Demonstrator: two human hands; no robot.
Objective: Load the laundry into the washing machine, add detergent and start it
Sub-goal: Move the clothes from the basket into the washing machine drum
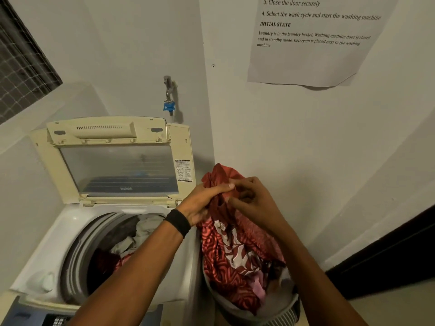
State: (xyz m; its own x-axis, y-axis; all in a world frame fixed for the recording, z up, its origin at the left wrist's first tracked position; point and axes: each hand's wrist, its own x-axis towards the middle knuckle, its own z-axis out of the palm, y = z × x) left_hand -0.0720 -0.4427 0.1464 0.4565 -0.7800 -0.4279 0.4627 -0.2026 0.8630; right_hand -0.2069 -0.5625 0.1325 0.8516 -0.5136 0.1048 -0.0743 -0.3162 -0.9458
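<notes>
A top-loading washing machine [54, 243] stands with its lid [117, 170] raised and some clothes [141, 229] in the drum [75, 255]. Just to its right, a person's left hand [207, 201] and right hand [254, 198], close together, both grip the bunched top of a red patterned garment [233, 250] trailing up from the laundry basket [282, 318]. Soft, light and limp, the cloth looks likely to drape and drag, so the gathered folds seem the surest hold.

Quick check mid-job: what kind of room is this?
Probably a home laundry corner: a top-loading washing machine with its lid up, a laundry basket beside it, and a water tap behind it.
</notes>
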